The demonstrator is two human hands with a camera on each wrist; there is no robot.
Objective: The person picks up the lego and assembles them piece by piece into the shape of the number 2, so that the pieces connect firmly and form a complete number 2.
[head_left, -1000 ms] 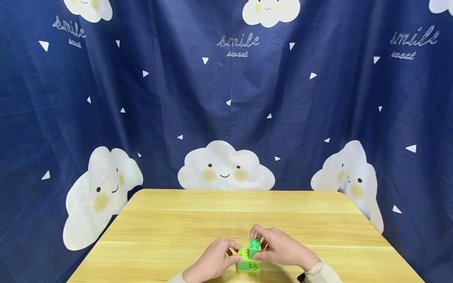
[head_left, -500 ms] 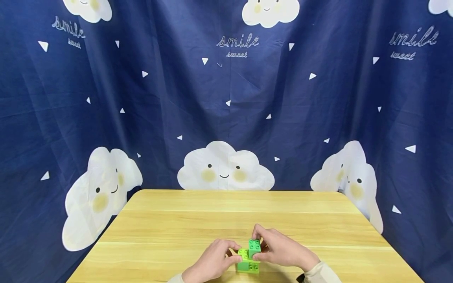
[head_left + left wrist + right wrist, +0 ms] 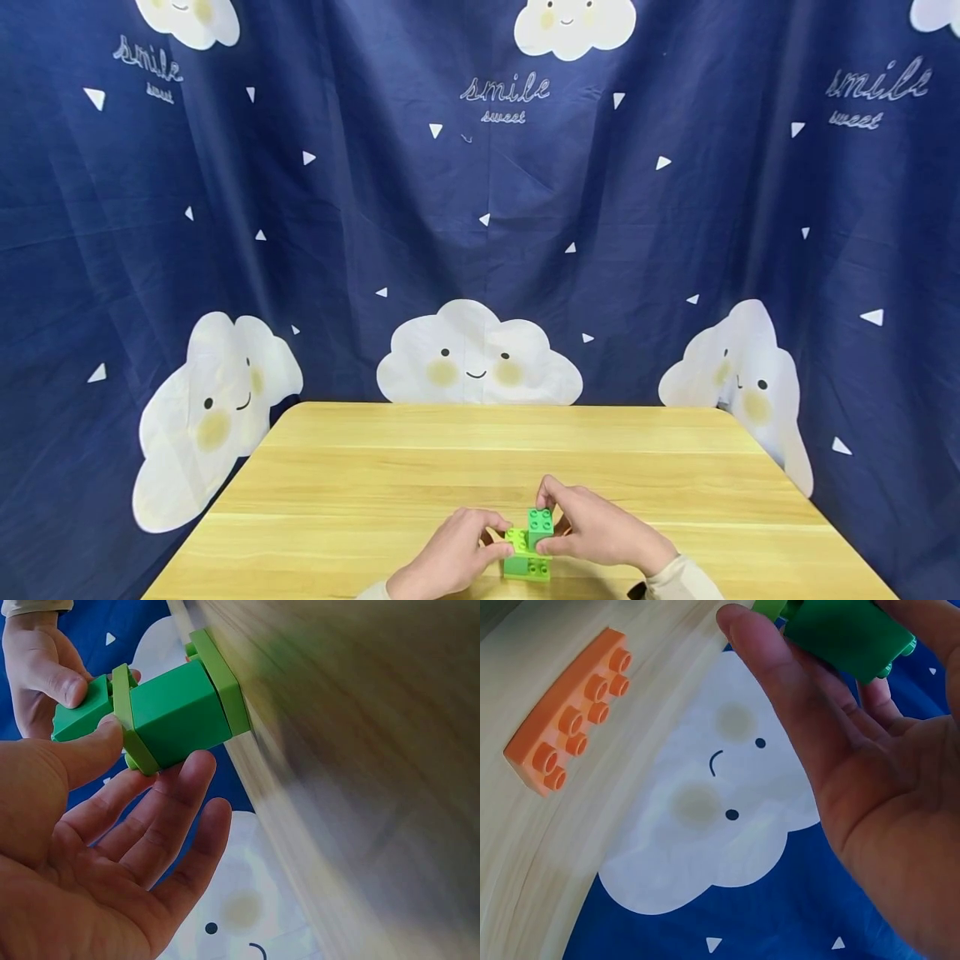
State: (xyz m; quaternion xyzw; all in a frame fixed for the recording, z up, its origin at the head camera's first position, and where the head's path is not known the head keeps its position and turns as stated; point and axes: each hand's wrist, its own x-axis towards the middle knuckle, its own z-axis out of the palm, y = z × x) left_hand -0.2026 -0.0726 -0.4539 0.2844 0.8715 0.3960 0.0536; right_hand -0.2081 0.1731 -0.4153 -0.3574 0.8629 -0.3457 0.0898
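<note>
Green-and-lime brick stack (image 3: 530, 543), observed from my remote station, sits at 6 o'clock in the head view, against the pale wooden counter (image 3: 390, 483). From the bottom upward I distinguish a lower lime plate (image 3: 223, 679), a lower green brick (image 3: 180, 712), an upper lime plate (image 3: 126, 711) and an upper green brick (image 3: 540, 527). The left grip (image 3: 453, 550), at 9 o'clock of the stack, pinches the upper lime plate. The right grip (image 3: 600, 527), at 3 o'clock, pinches the upper green brick, positioned toward the 3 o'clock end of that plate; how firmly it is seated I cannot tell. Toward 10 o'clock in the right wrist view, an orange brick (image 3: 571, 712) with two rows of studs rests on the counter, apart from the hand. At 12 o'clock, beyond the counter, hangs a dark blue curtain (image 3: 480, 183).
</note>
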